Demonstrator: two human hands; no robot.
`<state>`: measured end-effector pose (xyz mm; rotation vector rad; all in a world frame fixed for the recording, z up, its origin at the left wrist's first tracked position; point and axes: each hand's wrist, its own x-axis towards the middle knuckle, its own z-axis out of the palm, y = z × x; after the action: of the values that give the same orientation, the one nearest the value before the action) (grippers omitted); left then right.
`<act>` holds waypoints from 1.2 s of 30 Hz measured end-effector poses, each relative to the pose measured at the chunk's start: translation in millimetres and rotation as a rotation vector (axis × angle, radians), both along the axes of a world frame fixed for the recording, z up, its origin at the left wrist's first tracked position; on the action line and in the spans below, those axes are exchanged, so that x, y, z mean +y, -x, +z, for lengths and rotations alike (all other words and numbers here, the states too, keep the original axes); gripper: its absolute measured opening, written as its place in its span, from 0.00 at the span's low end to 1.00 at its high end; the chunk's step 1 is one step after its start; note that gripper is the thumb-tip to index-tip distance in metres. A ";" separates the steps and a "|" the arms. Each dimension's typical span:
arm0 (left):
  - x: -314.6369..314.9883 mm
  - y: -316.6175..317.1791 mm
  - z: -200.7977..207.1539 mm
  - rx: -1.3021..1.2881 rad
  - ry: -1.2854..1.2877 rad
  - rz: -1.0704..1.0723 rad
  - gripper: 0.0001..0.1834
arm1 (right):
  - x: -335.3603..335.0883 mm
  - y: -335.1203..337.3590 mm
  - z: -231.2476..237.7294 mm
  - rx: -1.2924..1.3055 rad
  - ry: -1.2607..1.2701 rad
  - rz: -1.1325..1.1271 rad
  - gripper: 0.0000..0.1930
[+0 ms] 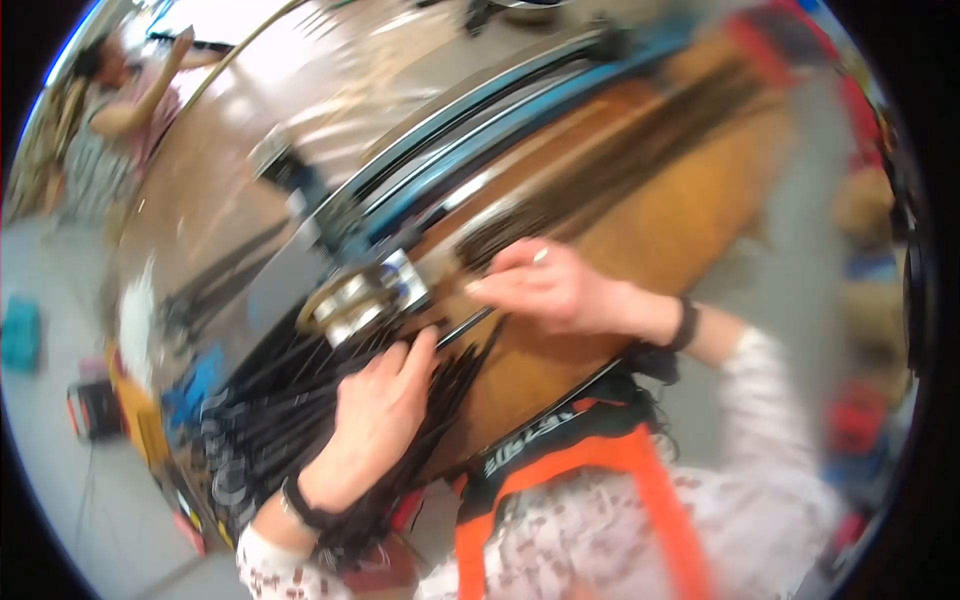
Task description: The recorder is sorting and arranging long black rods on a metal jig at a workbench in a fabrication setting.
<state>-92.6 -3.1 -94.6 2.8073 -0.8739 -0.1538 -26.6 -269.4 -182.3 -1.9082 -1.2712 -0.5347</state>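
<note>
"One thin black rod (466, 328) is what I look for from my far-off seat. I see it between the left hand (380, 402) and the right hand (560, 298), over the brown table (655, 235)."

"Who has it?"

"The left hand's thumb side is right by its near end. The picture is smeary, so I can't tell if that hand grips it. The right hand has its fingertips close together at the far end. I can't tell if they pinch it."

"What is in the way?"

"Lots. A messy pile of black strips (285, 405) spreads beside the left hand, and that hand and arm hide some of it from me. Just past the left hand sits a shiny round metal part (355, 303)."

"And farther off?"

"I see a long blue rail (460, 163) running up to the right. Next to it, a brown bundle of thin sticks (615, 165) lies slanted on the table, starting just past the right hand."

"Anyone else?"

"Yes, another person (125, 125) is at the top left, well apart. Down on the floor I see a black and orange box (95, 410)."
</note>
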 end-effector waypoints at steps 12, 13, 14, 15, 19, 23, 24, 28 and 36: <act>-73.2 -120.0 62.7 -0.346 -0.032 -0.262 0.17 | -121.1 -81.2 40.3 -0.038 0.007 -0.533 0.30; -83.8 -129.9 56.8 -0.367 -0.008 -0.270 0.16 | -142.4 -95.2 30.8 -0.030 0.034 -0.544 0.30; -91.2 -136.8 54.3 -0.390 0.009 -0.258 0.16 | -151.6 -105.7 34.1 -0.025 0.056 -0.533 0.30; -97.1 -143.2 53.1 -0.404 0.011 -0.260 0.16 | -157.6 -106.9 33.8 -0.067 0.058 -0.635 0.30; -114.5 -148.2 49.4 -0.282 -0.019 -0.285 0.14 | -151.9 -109.5 37.2 -0.077 0.093 -0.334 0.35; -107.4 -169.6 47.2 -0.361 -0.016 -0.252 0.16 | -224.0 -128.5 22.6 0.336 0.090 -0.941 0.26; -108.5 -173.1 43.8 -0.354 -0.030 -0.249 0.16 | -224.2 -126.8 20.7 0.105 0.044 -0.798 0.23; -119.8 -167.8 38.1 -0.318 0.024 -0.295 0.19 | -226.3 -114.8 20.7 -0.360 -0.048 -0.791 0.20; -106.1 -149.1 43.2 -0.318 -0.066 -0.262 0.24 | -181.6 -111.9 0.0 -0.212 0.033 -0.638 0.24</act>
<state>56.5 -109.2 -51.4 2.8101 -1.3281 0.2384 85.3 -451.0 -182.3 -2.3273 -0.7685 -1.0655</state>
